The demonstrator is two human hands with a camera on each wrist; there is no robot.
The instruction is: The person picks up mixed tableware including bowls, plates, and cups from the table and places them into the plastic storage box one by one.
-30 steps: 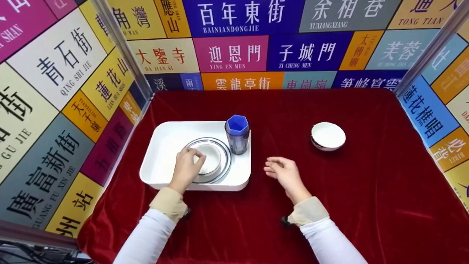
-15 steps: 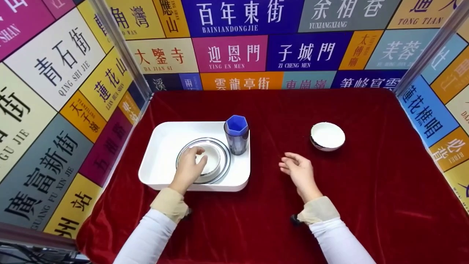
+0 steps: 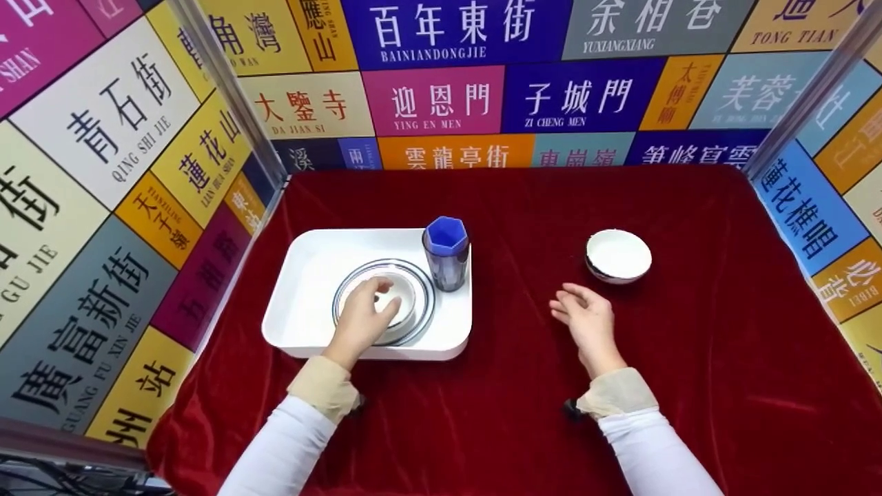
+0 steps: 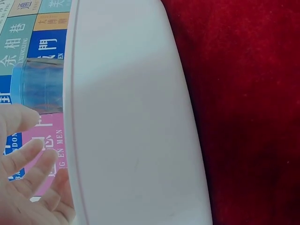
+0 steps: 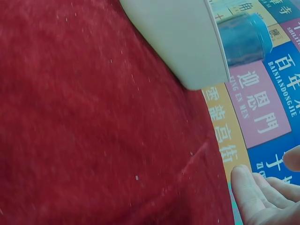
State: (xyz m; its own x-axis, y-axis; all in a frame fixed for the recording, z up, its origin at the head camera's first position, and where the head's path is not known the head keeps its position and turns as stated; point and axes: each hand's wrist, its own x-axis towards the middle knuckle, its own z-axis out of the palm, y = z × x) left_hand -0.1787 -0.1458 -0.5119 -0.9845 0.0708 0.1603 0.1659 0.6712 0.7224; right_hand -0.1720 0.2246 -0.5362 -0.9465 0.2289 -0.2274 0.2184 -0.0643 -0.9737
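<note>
My left hand [image 3: 362,317] hovers over a white bowl [image 3: 407,295], its fingers loosely bent and holding nothing. That bowl stands on a dark-rimmed plate [image 3: 422,329] inside a white tray [image 3: 300,282], partly hidden by the hand. A tumbler [image 3: 449,269] with a blue hexagonal rim is at the tray's right side. My right hand [image 3: 589,322] is above the red cloth, fingers relaxed, with nothing in its grasp. Just beyond it sits a second white bowl [image 3: 618,255]. In the left wrist view, the fingers [image 4: 30,171] are spread apart behind the tray's outer wall.
A red velvet cloth [image 3: 482,420] covers the table. Panels with printed Chinese place names [image 3: 434,100] rise at the back and both sides, with metal posts [image 3: 241,89] at the corners. Dark cables [image 3: 69,475] lie at the lower left.
My right hand has moved right, away from the tray and closer to the second bowl. The left hand has shifted slightly right over its bowl, thumb and fingers a bit wider apart.
</note>
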